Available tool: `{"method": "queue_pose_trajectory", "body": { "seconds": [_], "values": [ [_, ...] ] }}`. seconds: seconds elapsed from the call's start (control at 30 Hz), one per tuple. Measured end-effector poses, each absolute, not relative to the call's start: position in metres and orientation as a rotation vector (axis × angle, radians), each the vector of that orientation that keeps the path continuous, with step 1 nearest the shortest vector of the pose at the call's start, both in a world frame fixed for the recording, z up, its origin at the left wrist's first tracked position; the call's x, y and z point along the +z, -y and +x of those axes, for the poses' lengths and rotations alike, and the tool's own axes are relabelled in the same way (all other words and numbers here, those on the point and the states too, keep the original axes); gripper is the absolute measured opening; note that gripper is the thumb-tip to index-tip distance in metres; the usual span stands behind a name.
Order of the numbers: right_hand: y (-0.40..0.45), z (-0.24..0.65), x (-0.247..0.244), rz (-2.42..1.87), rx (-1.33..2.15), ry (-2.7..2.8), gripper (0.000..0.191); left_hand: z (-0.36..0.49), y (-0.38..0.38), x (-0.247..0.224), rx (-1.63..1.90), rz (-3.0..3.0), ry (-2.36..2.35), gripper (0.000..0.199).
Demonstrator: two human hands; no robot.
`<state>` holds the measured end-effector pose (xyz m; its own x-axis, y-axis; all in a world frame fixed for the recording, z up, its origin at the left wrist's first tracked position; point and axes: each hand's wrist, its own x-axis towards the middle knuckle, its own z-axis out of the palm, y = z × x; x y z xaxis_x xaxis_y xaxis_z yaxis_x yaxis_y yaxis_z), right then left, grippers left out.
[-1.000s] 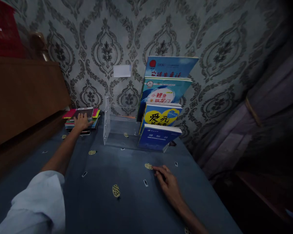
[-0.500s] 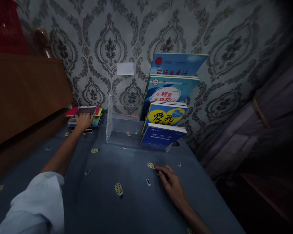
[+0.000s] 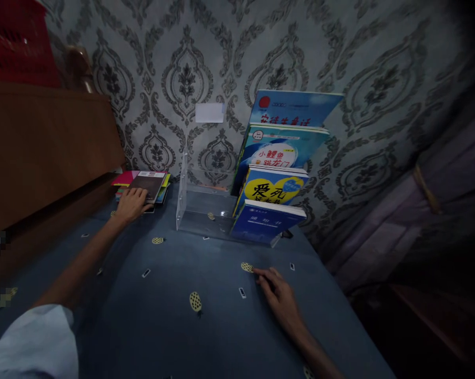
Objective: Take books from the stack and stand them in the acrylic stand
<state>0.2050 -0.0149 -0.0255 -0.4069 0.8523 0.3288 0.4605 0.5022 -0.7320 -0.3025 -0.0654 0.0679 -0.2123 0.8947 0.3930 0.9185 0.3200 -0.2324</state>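
At the left rear, my left hand is on the near edge of a dark-covered book, which lies on top of a stack of books. Its fingers bend over the cover and the thumb sits along the near edge. Below the dark book, pink and yellow covers stick out. My right hand rests on the tablecloth at the right with nothing in it, index finger stretched out and the other fingers loosely bent. Its fingertip touches a printed pineapple.
A clear acrylic stepped rack stands by the wall. Its right side holds a blue book, a yellow-and-blue book and taller blue books behind. A brown cabinet is at left, a curtain at right.
My left hand has drawn back from the top of the dark book to its near edge, showing more of the cover. My right hand stays in place. The view has shifted slightly.
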Motion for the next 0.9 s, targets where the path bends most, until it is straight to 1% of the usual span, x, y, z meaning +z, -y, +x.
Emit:
{"method": "queue_pose_trajectory", "body": {
  "seconds": [0.1, 0.23, 0.43, 0.63, 0.77, 0.9],
  "values": [
    [0.016, 0.205, -0.020, -1.045, 0.720, 2.072, 0.036, -0.309, 0.064, 0.062, -0.122, -1.594, 2.200, 0.062],
    [0.016, 0.205, -0.018, -1.048, 0.708, 2.092, 0.034, -0.311, 0.060, 0.063, -0.115, -1.531, 2.318, 0.061],
    [0.015, 0.202, -0.023, -1.039, 0.731, 2.059, 0.033, -0.292, 0.076, 0.069, -0.049, -1.591, 2.317, 0.061],
    [0.019, 0.202, -0.020, -1.043, 0.720, 2.061, 0.036, -0.256, 0.121, 0.061, -0.078, -1.601, 2.329, 0.062],
    [0.018, 0.203, -0.016, -1.015, 0.721, 2.099, 0.035, -0.234, 0.164, 0.046, -0.097, -1.677, 2.322, 0.063],
    [0.016, 0.204, -0.019, -1.019, 0.712, 2.108, 0.036, -0.221, 0.214, 0.027, -0.178, -1.824, 2.386, 0.056]
  ]
}}
